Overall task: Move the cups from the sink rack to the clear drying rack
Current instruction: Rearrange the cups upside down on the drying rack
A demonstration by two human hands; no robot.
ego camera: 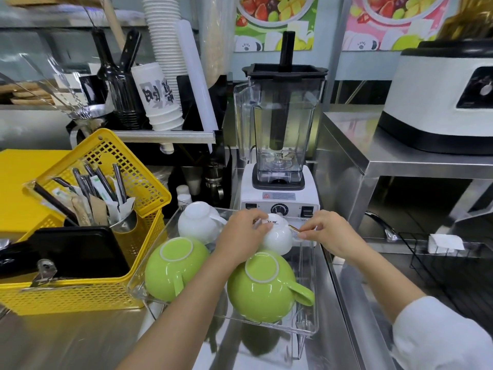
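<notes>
The clear drying rack (309,311) stands on the steel counter in the lower middle. Upside down in it are two green cups, one at the front left (173,265) and one at the front right (262,288), plus a white cup (198,220) at the back left. A second, small white cup (277,236) sits inverted at the back right of the rack. My left hand (241,236) grips its left side and base. My right hand (329,232) pinches its handle from the right. The black wire sink rack (426,260) on the right holds no cups that I can see.
A blender (280,145) stands right behind the clear rack. A yellow basket (88,289) with a black tray and a cutlery holder sits against the rack's left side. The sink with its faucet (381,225) lies to the right, under a steel shelf carrying a white machine (437,97).
</notes>
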